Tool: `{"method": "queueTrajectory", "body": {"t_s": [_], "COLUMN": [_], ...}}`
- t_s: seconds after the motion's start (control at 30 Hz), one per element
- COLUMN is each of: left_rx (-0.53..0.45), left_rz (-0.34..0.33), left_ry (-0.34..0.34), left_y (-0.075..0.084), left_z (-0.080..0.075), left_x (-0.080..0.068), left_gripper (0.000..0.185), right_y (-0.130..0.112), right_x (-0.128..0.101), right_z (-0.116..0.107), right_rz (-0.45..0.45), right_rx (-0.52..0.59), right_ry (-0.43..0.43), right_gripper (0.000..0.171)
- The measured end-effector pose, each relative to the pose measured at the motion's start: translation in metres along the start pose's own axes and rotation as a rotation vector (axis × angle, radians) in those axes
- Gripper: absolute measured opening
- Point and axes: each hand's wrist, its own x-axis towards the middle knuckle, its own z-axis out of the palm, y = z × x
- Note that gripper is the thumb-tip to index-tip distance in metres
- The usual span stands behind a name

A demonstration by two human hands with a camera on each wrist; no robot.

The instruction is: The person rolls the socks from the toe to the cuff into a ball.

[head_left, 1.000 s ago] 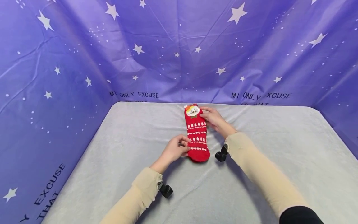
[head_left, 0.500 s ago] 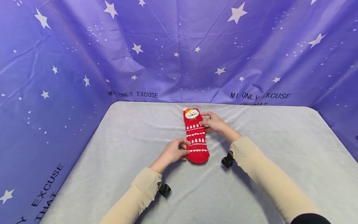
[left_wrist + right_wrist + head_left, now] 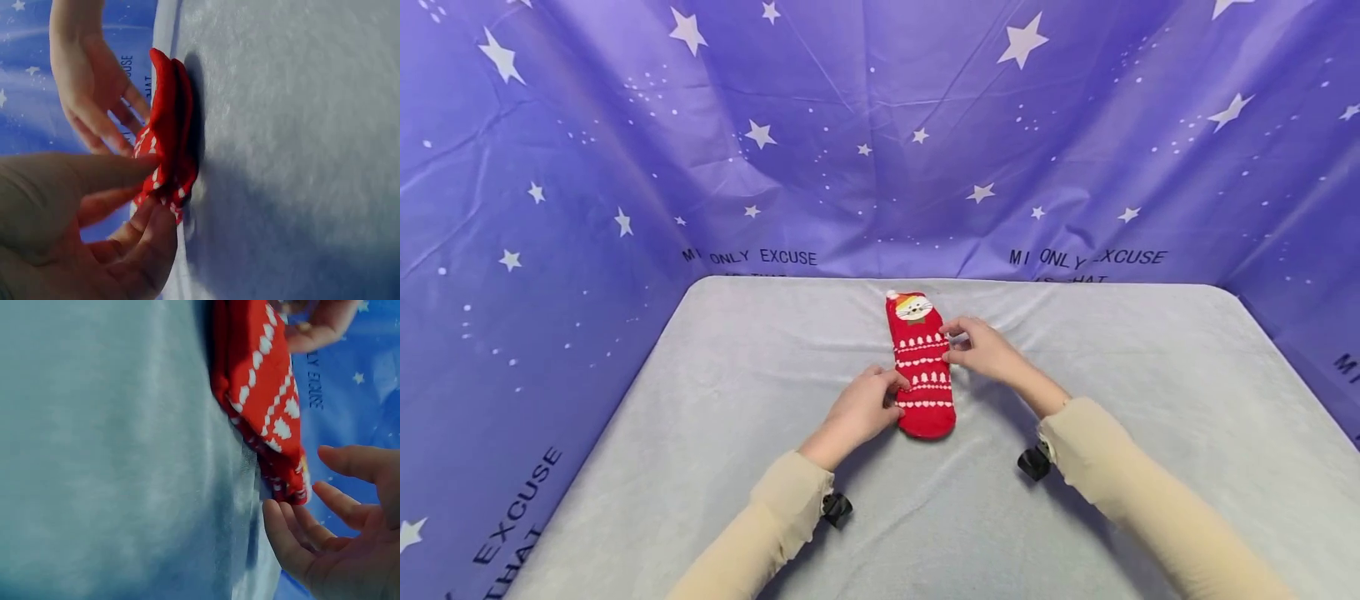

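A red sock (image 3: 921, 367) with white patterned bands and a cat face at its far end lies flat on the grey cloth (image 3: 737, 375), pointing away from me. My left hand (image 3: 857, 408) is at the sock's near left edge. In the left wrist view its thumb and fingers (image 3: 153, 228) pinch that edge of the sock (image 3: 165, 137). My right hand (image 3: 981, 350) hovers by the sock's right edge, about halfway along. In the right wrist view its fingers (image 3: 294, 540) are spread and just off the sock (image 3: 259, 387), holding nothing.
A purple star-print backdrop (image 3: 880, 125) walls in the table at the back and on both sides. The grey cloth stretches wide to the left and right of the sock. Black wrist cameras (image 3: 1033, 462) hang under both beige sleeves.
My right hand has drawn back from the sock's cat-face end to its middle, fingers now loose. The left hand stays on the near left edge. The view has tilted slightly.
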Motion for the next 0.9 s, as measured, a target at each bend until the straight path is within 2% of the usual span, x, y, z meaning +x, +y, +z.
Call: {"method": "queueTrajectory", "body": {"t_s": [0.1,0.2,0.33,0.47,0.57,0.7,0.9], "left_rx": [0.083,0.150,0.122,0.049,0.046,0.083,0.126], "left_rz": [0.067,0.165,0.250,0.252,0.245,0.236,0.220], "left_ry": [-0.019,-0.048,-0.117,-0.176,-0.195,-0.209,-0.201], "left_y": [0.001,0.002,0.002,-0.002,-0.005,-0.008,-0.006], "left_z": [-0.002,-0.004,-0.006,-0.006,-0.003,0.002,0.006], "left_x": [-0.004,-0.006,-0.008,-0.008,-0.006,-0.001,0.005], "left_gripper": [0.032,0.031,0.031,0.037,0.041,0.042,0.030], "right_y": [-0.002,-0.003,-0.001,0.003,0.007,0.011,0.011], "right_x": [-0.017,-0.032,-0.048,-0.058,-0.062,-0.063,-0.060], "right_z": [0.000,0.000,0.001,0.007,0.013,0.018,0.025], "right_rz": [-0.048,-0.092,-0.184,-0.264,-0.279,-0.290,-0.323], "right_rx": [-0.049,-0.026,0.022,0.049,0.028,-0.071,-0.227], "right_ry": [0.012,-0.020,-0.120,-0.233,-0.281,-0.268,-0.203], "right_gripper": [0.045,0.037,0.028,0.026,0.027,0.029,0.027]}}
